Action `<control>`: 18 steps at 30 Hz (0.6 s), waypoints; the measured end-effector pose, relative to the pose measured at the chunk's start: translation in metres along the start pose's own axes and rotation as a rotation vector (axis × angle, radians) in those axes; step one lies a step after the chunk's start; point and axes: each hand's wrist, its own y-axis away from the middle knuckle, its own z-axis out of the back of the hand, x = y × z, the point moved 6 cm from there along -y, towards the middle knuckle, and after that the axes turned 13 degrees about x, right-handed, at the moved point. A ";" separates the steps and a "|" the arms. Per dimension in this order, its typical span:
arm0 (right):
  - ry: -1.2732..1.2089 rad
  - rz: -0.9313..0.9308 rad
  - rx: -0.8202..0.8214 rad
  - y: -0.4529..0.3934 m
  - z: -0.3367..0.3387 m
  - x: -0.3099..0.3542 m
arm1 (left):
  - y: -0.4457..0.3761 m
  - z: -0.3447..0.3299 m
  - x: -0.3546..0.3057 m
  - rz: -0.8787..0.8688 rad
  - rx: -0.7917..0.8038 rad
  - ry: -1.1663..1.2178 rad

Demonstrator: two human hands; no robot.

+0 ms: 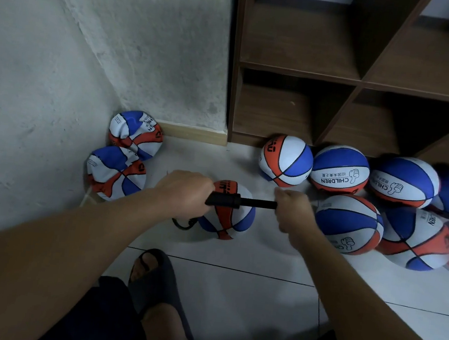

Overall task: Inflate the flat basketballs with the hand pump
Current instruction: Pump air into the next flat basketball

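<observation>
1. Pale floor tiles met a rough grey wall on the left, and a dark wooden cubby shelf stood at the back.
2. Two crumpled, flat basketballs lay in the corner against the wall, touching each other.
3. A row of round blue, white and orange balls sat along the foot of the shelf, with more of them packed in front on the right.
4. One ball, partly dented, rested on the tiles between the person's hands.
5. The left hand was wrapped around the barrel of the black hand pump, which was held level just above that ball.
6. The right hand was closed around the pump's handle end, and a thin black rod showed between the barrel and that hand.
7. The hands were apart, one at each end of the pump.
8. A black hose curled from under the left hand down beside the ball; where it joined the ball could not be seen.
9. A foot in a dark slipper stood on the tiles below the pump.
</observation>
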 end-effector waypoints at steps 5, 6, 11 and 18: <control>-0.038 -0.039 -0.084 -0.001 0.027 -0.010 | -0.001 -0.006 0.003 0.036 0.037 -0.038; -0.028 -0.029 -0.086 0.001 0.021 -0.010 | -0.001 -0.008 0.000 0.028 0.047 -0.043; 0.021 0.084 -0.052 0.012 -0.024 0.000 | -0.003 -0.007 -0.015 -0.007 0.039 -0.051; 0.051 0.170 0.012 0.020 -0.055 0.007 | -0.004 -0.007 -0.024 -0.048 0.043 -0.083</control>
